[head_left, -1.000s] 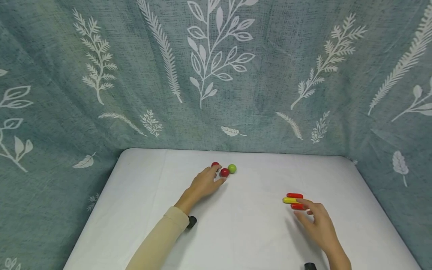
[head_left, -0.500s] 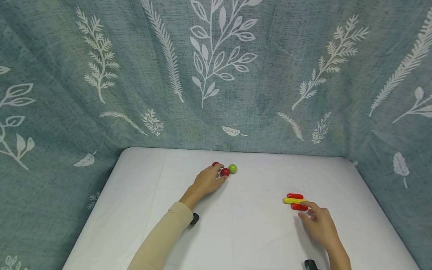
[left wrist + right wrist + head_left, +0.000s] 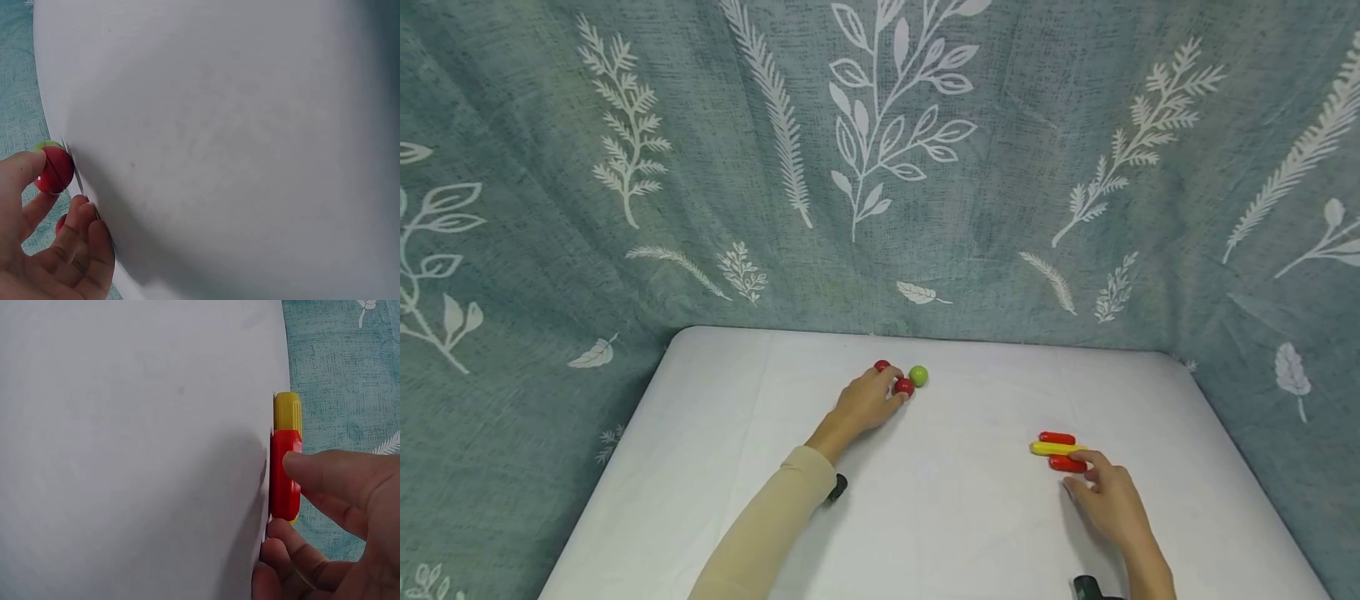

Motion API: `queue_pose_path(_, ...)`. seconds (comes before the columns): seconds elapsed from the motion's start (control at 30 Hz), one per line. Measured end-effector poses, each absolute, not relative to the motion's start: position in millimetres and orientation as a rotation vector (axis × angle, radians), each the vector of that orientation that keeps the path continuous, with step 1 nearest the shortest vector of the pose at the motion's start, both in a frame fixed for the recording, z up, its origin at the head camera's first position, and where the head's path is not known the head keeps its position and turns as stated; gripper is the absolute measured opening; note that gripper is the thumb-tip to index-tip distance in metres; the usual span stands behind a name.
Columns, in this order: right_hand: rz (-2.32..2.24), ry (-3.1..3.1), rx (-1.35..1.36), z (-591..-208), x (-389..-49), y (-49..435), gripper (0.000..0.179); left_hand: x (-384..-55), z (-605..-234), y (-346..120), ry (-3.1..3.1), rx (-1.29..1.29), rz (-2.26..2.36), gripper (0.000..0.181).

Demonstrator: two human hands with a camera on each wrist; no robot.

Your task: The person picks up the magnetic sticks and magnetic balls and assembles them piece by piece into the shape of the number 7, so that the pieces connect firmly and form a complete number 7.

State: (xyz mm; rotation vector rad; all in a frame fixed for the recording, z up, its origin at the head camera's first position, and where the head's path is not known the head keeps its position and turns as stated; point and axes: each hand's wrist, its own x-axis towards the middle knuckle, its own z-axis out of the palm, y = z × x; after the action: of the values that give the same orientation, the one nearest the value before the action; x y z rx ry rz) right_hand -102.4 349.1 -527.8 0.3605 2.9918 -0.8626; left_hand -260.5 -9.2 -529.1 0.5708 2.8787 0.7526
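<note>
My left hand (image 3: 863,403) is at the far middle of the table, thumb and index finger pinching the nearer red ball (image 3: 905,387). A dark line runs round this ball in the left wrist view. Just beyond it sits a green ball (image 3: 918,376). Another red ball (image 3: 882,365) lies behind my fingers, partly hidden. On the right, my right hand (image 3: 1108,498) is beside three short sticks: a far red one (image 3: 1057,437), a yellow one (image 3: 1047,448) and a near red one (image 3: 1066,463). Its index fingertip is at the yellow stick's right end; the thumb appears apart from the near red stick.
A white table (image 3: 955,517) with rounded far corners holds everything. Behind it hangs a green-blue curtain (image 3: 985,275) with white leaf prints, reaching down both sides. A black wrist device (image 3: 837,488) shows at the left cuff, another black device (image 3: 1086,587) by the right wrist.
My right hand has drawn back slightly to the right and nearer, uncovering more of the yellow stick. The nearer red ball has shifted slightly with my left hand. The sticks stay put.
</note>
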Motion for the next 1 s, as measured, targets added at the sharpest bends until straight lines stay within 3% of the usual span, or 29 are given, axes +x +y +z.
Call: queue_pose_path(1.0, -0.773, 2.983, 0.437, -529.6, -104.0, 347.1, 0.032, -258.9, -533.4, -9.7, 2.872, 0.549, 0.796, 0.039)
